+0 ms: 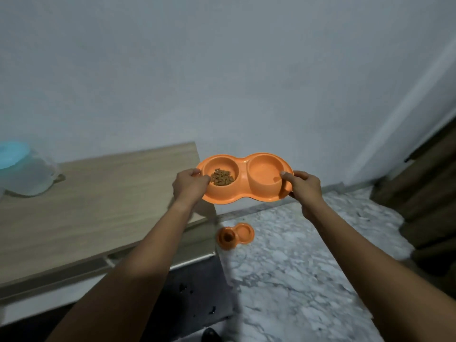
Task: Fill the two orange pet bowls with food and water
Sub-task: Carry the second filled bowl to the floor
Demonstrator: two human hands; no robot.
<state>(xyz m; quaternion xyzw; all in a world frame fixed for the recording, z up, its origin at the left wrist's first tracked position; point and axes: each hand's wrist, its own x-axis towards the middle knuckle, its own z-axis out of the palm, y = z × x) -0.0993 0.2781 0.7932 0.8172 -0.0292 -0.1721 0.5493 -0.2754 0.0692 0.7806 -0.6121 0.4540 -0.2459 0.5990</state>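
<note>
I hold an orange double pet bowl (243,193) in the air past the right end of the wooden table. My left hand (188,187) grips its left rim and my right hand (304,188) grips its right rim. Brown kibble (221,177) lies in the left cup. The right cup (265,172) looks wet or holds a little water; I cannot tell how much. A second orange double bowl (235,235) rests on the marble floor below, with something dark in its left cup.
The wooden table (86,206) fills the left side, against a white wall. A clear container with a blue lid (21,169) stands at its far left. The marble floor (308,267) spreads to the right. Brown wooden furniture (424,193) stands at the right edge.
</note>
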